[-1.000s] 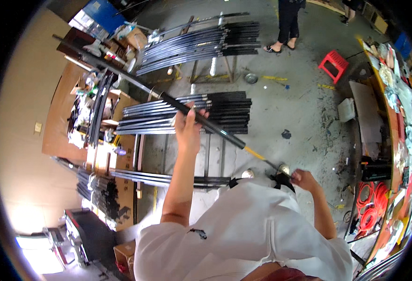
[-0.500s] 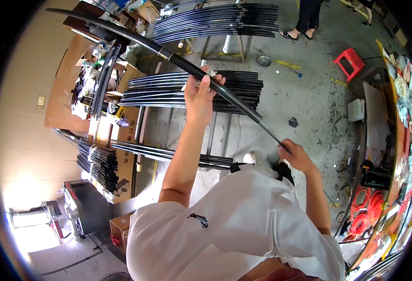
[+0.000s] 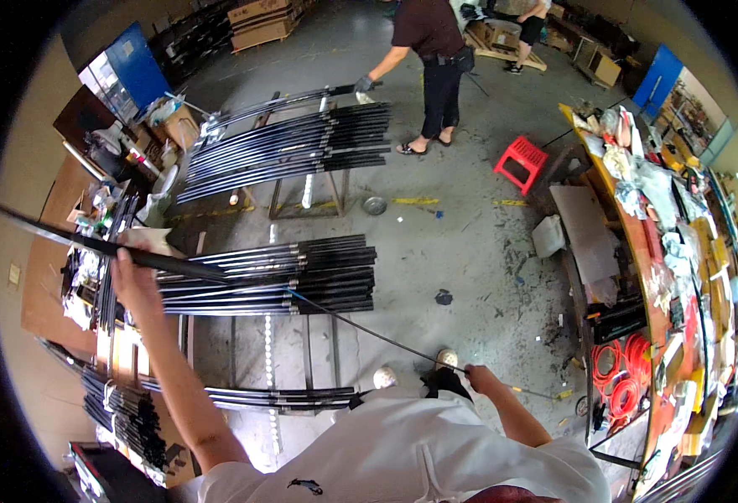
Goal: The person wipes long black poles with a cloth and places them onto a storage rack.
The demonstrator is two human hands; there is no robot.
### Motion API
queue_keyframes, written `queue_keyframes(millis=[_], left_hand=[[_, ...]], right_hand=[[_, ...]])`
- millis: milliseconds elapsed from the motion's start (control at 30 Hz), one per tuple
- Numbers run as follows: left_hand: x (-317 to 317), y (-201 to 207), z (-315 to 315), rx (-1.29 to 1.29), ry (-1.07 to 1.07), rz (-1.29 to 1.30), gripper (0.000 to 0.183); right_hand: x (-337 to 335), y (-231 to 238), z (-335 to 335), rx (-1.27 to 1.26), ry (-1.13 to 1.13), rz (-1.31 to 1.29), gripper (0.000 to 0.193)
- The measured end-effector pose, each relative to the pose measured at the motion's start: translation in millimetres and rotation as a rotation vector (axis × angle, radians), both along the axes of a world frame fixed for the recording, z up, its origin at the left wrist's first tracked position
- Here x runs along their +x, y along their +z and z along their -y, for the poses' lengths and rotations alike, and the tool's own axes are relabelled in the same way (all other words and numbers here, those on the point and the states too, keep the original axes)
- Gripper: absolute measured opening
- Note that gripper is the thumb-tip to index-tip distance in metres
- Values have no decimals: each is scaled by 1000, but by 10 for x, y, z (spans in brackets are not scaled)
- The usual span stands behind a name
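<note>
My left hand [image 3: 134, 285] is raised at the left, its fingers wrapped round a long black tube [image 3: 189, 266]. The tube slants from the far left down toward the middle and is thicker than the rod. At the lower right my right hand [image 3: 482, 381] is closed on the end of a thin black rod [image 3: 377, 331]. This rod runs up and left, with a bluish stretch near its far end. Whether that end is still inside the tube I cannot tell. A pale sheet or cloth [image 3: 153, 241] shows just behind my left hand.
Black tubes lie in rows on a near rack [image 3: 335, 277] and a far rack [image 3: 293, 142]. A person in dark clothes [image 3: 428, 67] reaches a gloved hand to the far rack. A red stool [image 3: 521, 163] and a cluttered bench [image 3: 637, 251] with red hose coils [image 3: 621, 377] stand right.
My hands have moved apart: the left one left with the tube, the right one down with the rod. Much more of the rod shows. The view has tilted up, showing more of the room.
</note>
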State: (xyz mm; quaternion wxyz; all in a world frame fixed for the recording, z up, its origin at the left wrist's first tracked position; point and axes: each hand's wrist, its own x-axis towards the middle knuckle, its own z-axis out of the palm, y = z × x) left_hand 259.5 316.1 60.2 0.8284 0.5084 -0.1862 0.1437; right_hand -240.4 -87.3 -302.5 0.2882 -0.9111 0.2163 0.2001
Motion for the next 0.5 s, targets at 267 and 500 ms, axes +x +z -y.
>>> queue_keyframes(millis=[267, 500], left_hand=[[21, -246, -799, 83, 97, -18, 24], [-1539, -2403, -143, 487, 444, -576, 24]], right_hand=[[-365, -450, 163, -132, -149, -171, 16], [-109, -574, 264, 60, -11, -50, 12]])
